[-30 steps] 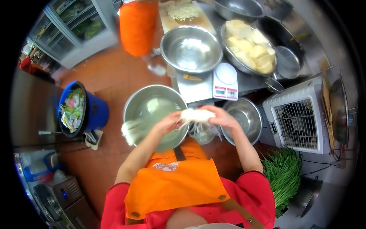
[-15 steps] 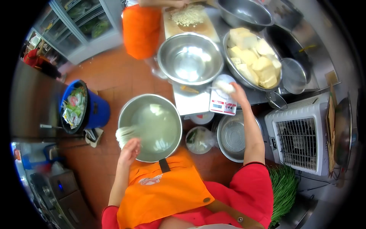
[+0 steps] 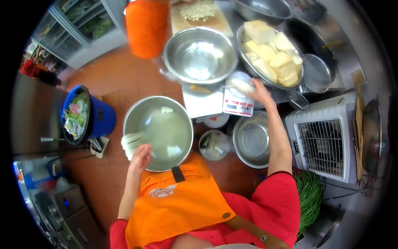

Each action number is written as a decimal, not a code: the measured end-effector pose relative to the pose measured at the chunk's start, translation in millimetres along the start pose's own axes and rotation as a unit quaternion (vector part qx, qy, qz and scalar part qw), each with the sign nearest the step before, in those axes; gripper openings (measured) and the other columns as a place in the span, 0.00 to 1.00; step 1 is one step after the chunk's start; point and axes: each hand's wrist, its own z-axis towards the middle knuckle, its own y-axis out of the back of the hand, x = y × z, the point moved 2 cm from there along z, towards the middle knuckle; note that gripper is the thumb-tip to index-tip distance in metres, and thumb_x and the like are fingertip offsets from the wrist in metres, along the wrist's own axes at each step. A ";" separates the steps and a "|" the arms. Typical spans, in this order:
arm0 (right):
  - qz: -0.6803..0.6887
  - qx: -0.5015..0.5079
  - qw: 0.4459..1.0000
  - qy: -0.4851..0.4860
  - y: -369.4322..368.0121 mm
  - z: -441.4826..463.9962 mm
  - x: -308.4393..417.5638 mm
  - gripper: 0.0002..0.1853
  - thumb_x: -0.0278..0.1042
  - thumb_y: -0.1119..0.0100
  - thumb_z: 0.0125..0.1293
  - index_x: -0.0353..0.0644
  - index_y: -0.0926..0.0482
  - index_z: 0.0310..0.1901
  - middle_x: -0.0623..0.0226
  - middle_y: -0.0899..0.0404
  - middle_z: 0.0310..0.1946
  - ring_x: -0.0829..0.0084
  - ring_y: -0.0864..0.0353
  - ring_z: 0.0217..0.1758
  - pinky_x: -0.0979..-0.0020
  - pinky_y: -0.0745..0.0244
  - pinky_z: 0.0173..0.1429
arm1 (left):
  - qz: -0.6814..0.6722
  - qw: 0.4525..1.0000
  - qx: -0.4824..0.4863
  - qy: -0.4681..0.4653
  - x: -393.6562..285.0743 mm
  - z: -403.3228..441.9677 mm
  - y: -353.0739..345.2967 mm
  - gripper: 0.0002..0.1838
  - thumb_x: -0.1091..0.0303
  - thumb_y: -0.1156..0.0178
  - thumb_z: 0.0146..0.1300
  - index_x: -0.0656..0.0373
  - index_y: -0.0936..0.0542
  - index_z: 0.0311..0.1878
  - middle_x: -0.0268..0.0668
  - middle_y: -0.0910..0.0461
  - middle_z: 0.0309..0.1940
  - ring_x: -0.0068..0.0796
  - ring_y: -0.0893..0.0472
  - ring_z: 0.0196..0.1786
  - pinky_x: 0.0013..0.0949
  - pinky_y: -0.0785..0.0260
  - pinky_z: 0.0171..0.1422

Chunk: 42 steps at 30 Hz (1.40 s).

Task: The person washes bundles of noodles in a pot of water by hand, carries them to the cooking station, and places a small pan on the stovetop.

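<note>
My left hand (image 3: pixel 141 157) is closed at the near left rim of a large metal pot (image 3: pixel 190 143) holding cloudy, pale liquid. A bundle of thin white noodles (image 3: pixel 132 144) fans out from its fingers over the rim. My right hand (image 3: pixel 262 93) reaches to a white kitchen scale (image 3: pixel 239 107) at the counter's edge. Its fingers are closed on a small blurred clump of white noodles (image 3: pixel 241 85) over the weighing plate. An empty steel bowl (image 3: pixel 199 81) stands just behind the scale.
Pale yellow blocks fill a large bowl (image 3: pixel 244 58) at the back right. Chopped pieces lie on a cutting board (image 3: pixel 226 25) near a co-worker's orange apron (image 3: pixel 147 29). A blue bin (image 3: pixel 103 118) stands left, a perforated basin (image 3: pixel 251 141) below the counter, a white slatted unit (image 3: pixel 321 141) right.
The view has shifted slightly, so most things sit a little higher and further left. My right hand still holds noodles over the scale; my left stays at the pot's rim.
</note>
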 end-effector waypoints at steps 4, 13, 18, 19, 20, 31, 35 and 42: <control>-0.002 0.004 1.000 -0.008 14.4 -10.9 10.2 0.39 0.39 0.34 0.46 0.56 0.35 0.64 0.69 0.36 0.64 0.62 0.34 0.67 0.41 0.41 0.62 | 0.009 1.000 0.005 0.009 5.7 2.0 -2.9 0.06 0.67 0.47 0.70 0.58 0.24 0.43 0.28 0.25 0.28 0.17 0.30 0.24 0.21 0.38 0.27; 0.028 -0.020 0.999 0.035 15.4 -5.8 -2.4 0.38 0.41 0.35 0.46 0.53 0.35 0.63 0.63 0.31 0.61 0.62 0.30 0.63 0.53 0.37 0.64 | -0.003 1.000 0.013 0.021 10.4 8.2 5.7 0.06 0.69 0.45 0.68 0.59 0.24 0.45 0.29 0.25 0.30 0.17 0.29 0.26 0.21 0.37 0.27; 0.055 -0.016 0.997 0.049 14.4 -2.8 6.3 0.37 0.43 0.36 0.49 0.48 0.34 0.63 0.58 0.31 0.61 0.60 0.31 0.63 0.58 0.37 0.65 | 0.000 1.000 -0.003 0.025 12.0 7.7 4.7 0.06 0.69 0.44 0.67 0.58 0.24 0.45 0.28 0.25 0.30 0.17 0.28 0.25 0.21 0.37 0.27; 0.052 -0.015 0.997 0.049 13.9 -1.6 8.1 0.37 0.43 0.36 0.49 0.48 0.34 0.63 0.58 0.31 0.61 0.59 0.31 0.64 0.58 0.38 0.65 | 0.000 1.000 -0.006 0.026 12.4 7.8 4.5 0.06 0.69 0.44 0.67 0.59 0.24 0.45 0.28 0.25 0.29 0.17 0.28 0.25 0.21 0.37 0.27; 0.050 -0.015 0.997 0.048 13.4 0.2 9.4 0.37 0.44 0.35 0.49 0.48 0.34 0.63 0.57 0.31 0.61 0.59 0.31 0.64 0.59 0.38 0.66 | 0.000 1.000 -0.010 0.027 12.5 8.0 4.7 0.06 0.70 0.44 0.67 0.59 0.24 0.45 0.28 0.25 0.29 0.17 0.29 0.25 0.21 0.37 0.27; -0.031 0.002 0.999 0.040 6.4 19.5 35.0 0.43 0.50 0.31 0.48 0.44 0.36 0.65 0.57 0.32 0.63 0.59 0.32 0.65 0.55 0.41 0.68 | 0.004 1.000 -0.012 0.014 12.7 2.5 2.4 0.06 0.69 0.44 0.67 0.58 0.23 0.44 0.28 0.25 0.28 0.17 0.29 0.25 0.21 0.37 0.27; -0.069 0.017 0.996 0.061 -5.0 26.4 32.0 0.38 0.46 0.32 0.48 0.43 0.32 0.62 0.55 0.29 0.60 0.58 0.30 0.63 0.57 0.37 0.65 | 0.000 1.000 -0.008 0.014 14.4 1.9 4.0 0.06 0.69 0.44 0.67 0.58 0.23 0.44 0.28 0.25 0.28 0.17 0.29 0.25 0.21 0.37 0.27; -0.093 0.000 0.991 0.094 -23.2 23.9 34.5 0.23 0.38 0.37 0.50 0.38 0.25 0.49 0.47 0.23 0.48 0.52 0.23 0.53 0.57 0.28 0.55 | 0.030 0.999 -0.020 0.041 17.9 -0.1 1.5 0.06 0.67 0.46 0.69 0.57 0.24 0.45 0.27 0.25 0.29 0.16 0.29 0.26 0.21 0.37 0.28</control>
